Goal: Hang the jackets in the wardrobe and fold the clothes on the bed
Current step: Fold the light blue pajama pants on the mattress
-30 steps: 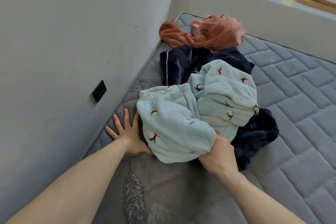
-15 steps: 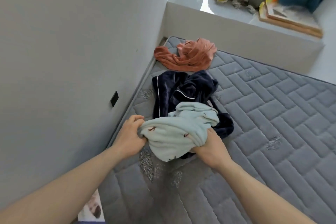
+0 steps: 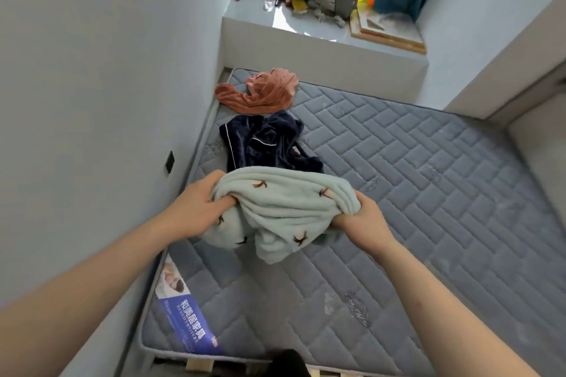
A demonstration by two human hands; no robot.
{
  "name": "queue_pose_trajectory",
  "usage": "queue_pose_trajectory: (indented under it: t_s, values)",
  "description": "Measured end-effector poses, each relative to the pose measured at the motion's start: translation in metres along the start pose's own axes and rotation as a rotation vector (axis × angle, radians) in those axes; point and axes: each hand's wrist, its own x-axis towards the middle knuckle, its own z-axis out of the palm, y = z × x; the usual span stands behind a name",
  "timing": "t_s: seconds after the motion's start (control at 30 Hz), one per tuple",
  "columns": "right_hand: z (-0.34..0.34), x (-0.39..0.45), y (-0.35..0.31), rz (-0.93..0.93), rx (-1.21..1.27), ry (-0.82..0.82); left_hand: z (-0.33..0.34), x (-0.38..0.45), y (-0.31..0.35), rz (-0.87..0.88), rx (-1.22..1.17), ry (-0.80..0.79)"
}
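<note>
Left hand [image 3: 196, 208] is gripping the left edge of the pale blue fleece garment with small brown motifs [image 3: 284, 211], fingers curled deep into the fabric. Right hand [image 3: 361, 219] is pinching the right edge, bunching it tight. The garment is hanging between them above the grey quilted mattress [image 3: 428, 193], near the left wall. Just beyond is lying a dark navy velvet garment with white piping [image 3: 263, 144], and farther still a crumpled rust-orange garment [image 3: 263, 92].

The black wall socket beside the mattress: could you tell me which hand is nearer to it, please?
Left. The left hand grips the light blue fleece garment on the wall side, just below and right of the black wall socket; the right hand grips the garment's far side.
</note>
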Motion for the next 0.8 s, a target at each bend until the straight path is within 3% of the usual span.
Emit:
queue_pose_trajectory:
  t_s: [0.37, 0.6, 0.7, 0.8]
  values:
    - [-0.032, -0.085, 0.044, 0.124, 0.048, 0.257, 0.006, -0.033, 0.1, -0.047, -0.174, -0.138]
    - [-0.046, -0.113, 0.046, 0.068, 0.067, 0.387, 0.027, -0.043, 0.17, -0.022, -0.282, -0.141]
    - [-0.043, -0.139, 0.019, -0.078, 0.119, 0.365, 0.052, -0.043, 0.196, -0.09, -0.387, -0.039]
    - [-0.036, -0.169, -0.003, -0.227, 0.16, 0.109, 0.081, -0.044, 0.218, -0.246, -0.582, 0.015]
